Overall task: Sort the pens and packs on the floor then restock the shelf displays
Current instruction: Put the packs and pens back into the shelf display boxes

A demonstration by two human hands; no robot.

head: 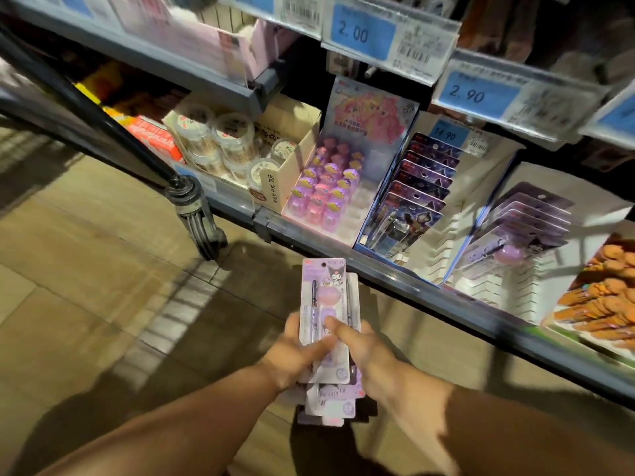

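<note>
Both my hands hold a stack of lilac pen packs (pixel 324 304) upright in front of the bottom shelf. My left hand (pixel 295 355) grips the stack from the left, thumb across the front card. My right hand (pixel 364 352) grips it from the right, thumb pressed on the top pack. More lilac packs (pixel 326 403) lie under my wrists on the floor. The same kind of lilac pack (pixel 525 228) fills a white display tray on the shelf to the right. Dark purple pen packs (pixel 415 194) fill the tray beside it.
A cart's wheel (pixel 199 218) and black frame stand left on the tiled floor. On the shelf sit a cardboard box of clear tubs (pixel 223 142), a pink display of small purple items (pixel 326 187) and orange items (pixel 608 297) far right. Price tags (pixel 364 32) hang above.
</note>
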